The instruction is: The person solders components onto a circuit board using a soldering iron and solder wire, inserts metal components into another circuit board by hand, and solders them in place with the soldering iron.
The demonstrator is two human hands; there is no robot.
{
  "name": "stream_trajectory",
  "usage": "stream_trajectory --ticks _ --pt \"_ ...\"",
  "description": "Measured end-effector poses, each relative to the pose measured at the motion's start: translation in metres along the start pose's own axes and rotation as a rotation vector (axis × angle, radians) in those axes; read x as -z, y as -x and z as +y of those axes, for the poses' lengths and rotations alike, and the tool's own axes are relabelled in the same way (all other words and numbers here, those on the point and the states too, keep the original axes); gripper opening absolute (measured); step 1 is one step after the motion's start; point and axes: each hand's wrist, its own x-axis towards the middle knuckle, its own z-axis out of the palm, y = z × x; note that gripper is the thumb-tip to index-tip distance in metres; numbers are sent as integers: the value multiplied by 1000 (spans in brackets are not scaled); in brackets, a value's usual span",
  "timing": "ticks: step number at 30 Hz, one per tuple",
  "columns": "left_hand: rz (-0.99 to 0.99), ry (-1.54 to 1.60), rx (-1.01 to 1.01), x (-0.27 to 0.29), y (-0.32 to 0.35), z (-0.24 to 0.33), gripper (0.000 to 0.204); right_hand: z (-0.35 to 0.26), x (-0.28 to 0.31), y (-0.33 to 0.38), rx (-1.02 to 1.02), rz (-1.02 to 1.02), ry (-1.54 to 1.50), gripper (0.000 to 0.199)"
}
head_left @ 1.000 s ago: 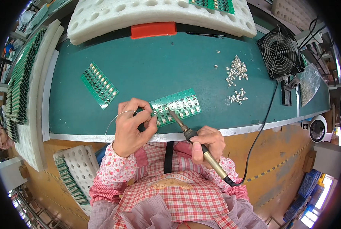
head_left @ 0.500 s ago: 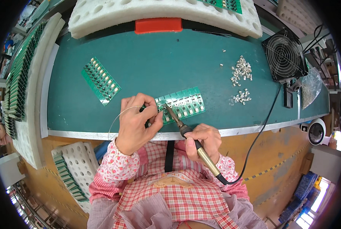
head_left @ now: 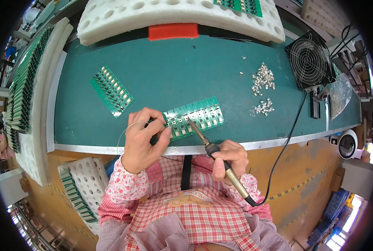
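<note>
Soldering iron (head_left: 236, 183) held pen-fashion in the right hand (head_left: 231, 157), fingers and thumb pinched round the grip, handle trailing off toward five o'clock from the circuit board (head_left: 207, 115). Board lies on the desk (head_left: 153, 62), near its front edge and just ahead of the body, presumably so both wrists can work low and steady. Tip is angled toward ten or eleven o'clock over the row of parts; contact with a pad cannot be confirmed at this scale. Left hand (head_left: 144, 136) sits at the board's eight o'clock end, thumb and forefinger pinching a thin wire (head_left: 120, 137) that loops back over the hand; its working end is hidden by the fingers. Likely reason for the grip: wire fed from one side, heat from the other, the same hand perhaps bracing the board. Second board (head_left: 112, 91) rests apart at ten o'clock, and loose metal components (head_left: 263, 77) are heaped at two o'clock, with a fan (head_left: 309, 60) beyond them, probably for the fumes. Compared with half a second ago: tip has shifted toward four o'clock along the board, and the left fingers have drawn back toward nine, uncovering more of that end. Second board and heaps undisturbed.
</note>
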Motion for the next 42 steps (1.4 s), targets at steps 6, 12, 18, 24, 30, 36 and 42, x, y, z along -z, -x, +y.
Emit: stream_trajectory --ticks 6,12,18,24,30,36,42 --pt "-44 -22 -42 4 0 -3 10 -3 -10 -3 -5 38 -45 11" --pt "-18 -45 -40 -1 -1 -3 12 -1 -20 -2 -33 17 -17 8" --pt "-2 -72 -37 -3 -3 -2 16 -3 -23 -9 -28 -48 47 9" --pt "8 -83 -45 -5 -4 -4 17 -2 -21 -7 -49 -80 87 13" --pt "36 -60 -58 -4 -3 -6 14 -2 -21 -9 -9 -96 110 13" --pt "34 -4 -12 6 3 -9 10 -3 -12 -3 17 -12 -1 9" --pt "8 -15 -51 9 5 -11 12 -8 -18 -7 10 -29 -26 10"
